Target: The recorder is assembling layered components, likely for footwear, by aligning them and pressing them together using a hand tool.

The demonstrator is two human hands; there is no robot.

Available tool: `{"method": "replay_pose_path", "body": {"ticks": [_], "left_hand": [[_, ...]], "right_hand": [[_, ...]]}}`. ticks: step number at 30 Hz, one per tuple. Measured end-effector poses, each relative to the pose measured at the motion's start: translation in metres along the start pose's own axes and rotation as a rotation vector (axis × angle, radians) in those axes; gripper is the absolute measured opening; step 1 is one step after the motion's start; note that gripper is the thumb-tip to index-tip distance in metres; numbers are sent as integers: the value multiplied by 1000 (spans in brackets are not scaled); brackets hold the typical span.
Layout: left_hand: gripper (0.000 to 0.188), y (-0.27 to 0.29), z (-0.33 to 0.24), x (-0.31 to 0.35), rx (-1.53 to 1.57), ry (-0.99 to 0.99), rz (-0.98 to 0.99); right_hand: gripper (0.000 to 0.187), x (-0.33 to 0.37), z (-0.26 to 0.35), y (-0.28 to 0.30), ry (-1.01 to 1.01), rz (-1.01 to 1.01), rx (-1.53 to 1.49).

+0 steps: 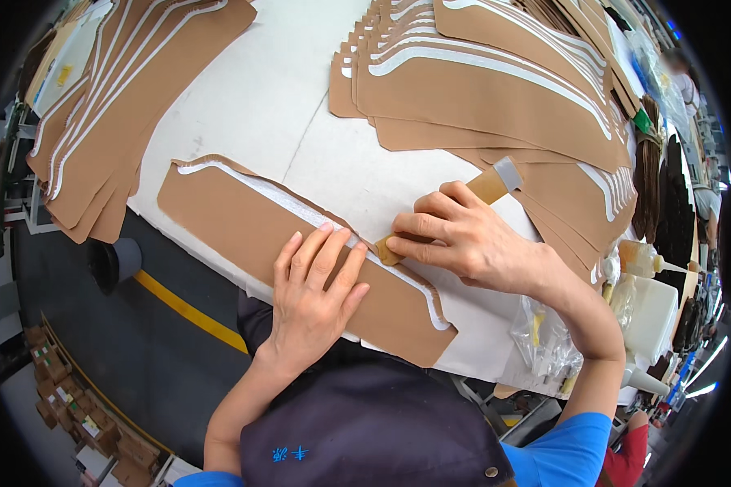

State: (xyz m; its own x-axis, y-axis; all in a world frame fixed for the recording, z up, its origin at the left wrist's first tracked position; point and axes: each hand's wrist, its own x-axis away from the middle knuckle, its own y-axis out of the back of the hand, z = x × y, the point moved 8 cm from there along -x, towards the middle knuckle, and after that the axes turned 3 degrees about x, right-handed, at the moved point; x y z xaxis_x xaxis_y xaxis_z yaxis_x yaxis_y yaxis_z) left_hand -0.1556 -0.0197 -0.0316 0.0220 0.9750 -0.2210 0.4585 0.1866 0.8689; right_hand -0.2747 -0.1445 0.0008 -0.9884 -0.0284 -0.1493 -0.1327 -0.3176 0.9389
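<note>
A long brown leather-like panel (215, 213) lies at a slant on the white table near me. A white strip (276, 195) runs along its far edge, and part of the thin brown edge is folded up beside it. My left hand (309, 284) rests flat on the panel, fingers apart, their tips on the white strip. Just to its right, my right hand (471, 243) grips a flat tan tool (489, 187) with a grey end that points up and away. The tool's near tip touches the panel's far edge by my left fingertips.
Stacked brown panels with white strips lie at the far left (122, 122) and far right (479, 89) of the white tabletop (244, 105). At right stand a plastic bottle (638, 258), a white container (651, 312) and clear plastic bags (540, 341). A dark bin (115, 264) is beyond the table's left edge.
</note>
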Motion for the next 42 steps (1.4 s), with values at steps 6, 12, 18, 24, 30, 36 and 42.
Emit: {"method": "replay_pose_path", "body": {"ticks": [6,12,18,24,30,36,42], "left_hand": [[44,0,0,1,12,13,-26],[44,1,0,2,3,21,-30],[45,4,6,0,45,45,-56],[51,13,10,-3,-41,24,-94],[46,15,21,-5,-46,42,-90],[47,21,35,-5,-44,36,-114],[43,30,46,-10,-67,40,-117]], "right_hand": [[37,-5,3,-2,22,-46,49],[36,-10,1,-3,32,-80,36],[35,-16,-1,-6,42,-104,44],[33,-26,-3,-7,55,-122,52],[32,-37,-5,-8,63,-121,43],[31,-45,-6,-6,68,-113,45],[30,-55,-8,-7,83,-116,44]]}}
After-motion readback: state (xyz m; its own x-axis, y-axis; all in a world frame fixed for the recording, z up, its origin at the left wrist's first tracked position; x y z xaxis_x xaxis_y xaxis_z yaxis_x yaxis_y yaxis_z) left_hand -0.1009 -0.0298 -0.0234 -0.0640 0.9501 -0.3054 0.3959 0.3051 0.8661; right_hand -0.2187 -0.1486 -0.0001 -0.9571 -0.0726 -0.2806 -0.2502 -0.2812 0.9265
